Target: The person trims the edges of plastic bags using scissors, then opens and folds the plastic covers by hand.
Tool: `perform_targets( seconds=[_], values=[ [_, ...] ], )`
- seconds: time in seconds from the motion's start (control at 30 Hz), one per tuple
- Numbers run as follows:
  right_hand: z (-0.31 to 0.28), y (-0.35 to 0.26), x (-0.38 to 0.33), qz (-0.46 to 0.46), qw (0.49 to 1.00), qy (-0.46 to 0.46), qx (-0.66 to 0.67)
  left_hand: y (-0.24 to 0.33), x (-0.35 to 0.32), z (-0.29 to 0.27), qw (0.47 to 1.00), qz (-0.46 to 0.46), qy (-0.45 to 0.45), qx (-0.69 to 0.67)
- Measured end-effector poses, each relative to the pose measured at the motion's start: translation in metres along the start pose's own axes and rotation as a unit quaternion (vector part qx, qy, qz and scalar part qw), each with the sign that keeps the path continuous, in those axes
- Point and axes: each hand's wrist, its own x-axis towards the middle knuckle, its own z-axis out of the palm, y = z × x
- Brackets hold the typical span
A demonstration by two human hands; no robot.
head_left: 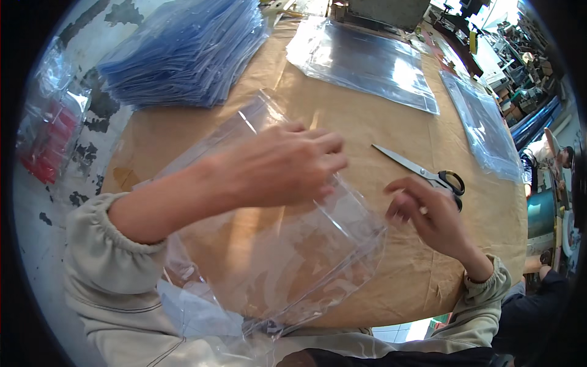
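lying at the far left of the bench (367, 131), a stack of clear bags (183, 52). left hand (278, 165) presses flat, fingers spread, on a clear plastic sleeve (287, 257). right hand (428, 214), grip loosely curled and empty, hovers beside scissors (425, 171).

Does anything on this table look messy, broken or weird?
Nothing is broken or spilled. The scissors lie open on the brown table, blades apart, close to the right hand. The left hand presses a clear plastic sheet that hangs over the table's near edge.
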Motion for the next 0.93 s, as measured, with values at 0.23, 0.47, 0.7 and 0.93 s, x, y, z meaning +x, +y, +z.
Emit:
perform_targets(
  seconds=[0.23,0.47,0.7,0.93],
  values=[
    [-0.053,0.022,-0.024,-0.033,0.931,0.087,-0.354,-0.009,0.018,0.039,0.959,0.011,-0.015,-0.282],
    [-0.08,0.036,-0.013,-0.016,0.947,0.012,-0.32,-0.007,0.014,0.05,0.91,-0.046,0.069,-0.406],
    [-0.075,0.029,-0.017,0.068,0.942,0.035,-0.326,-0.008,0.016,0.057,0.894,-0.071,0.059,-0.438],
    [-0.075,0.032,-0.021,0.087,0.952,-0.002,-0.295,-0.032,0.009,0.051,0.904,-0.016,0.068,-0.421]
  ],
)
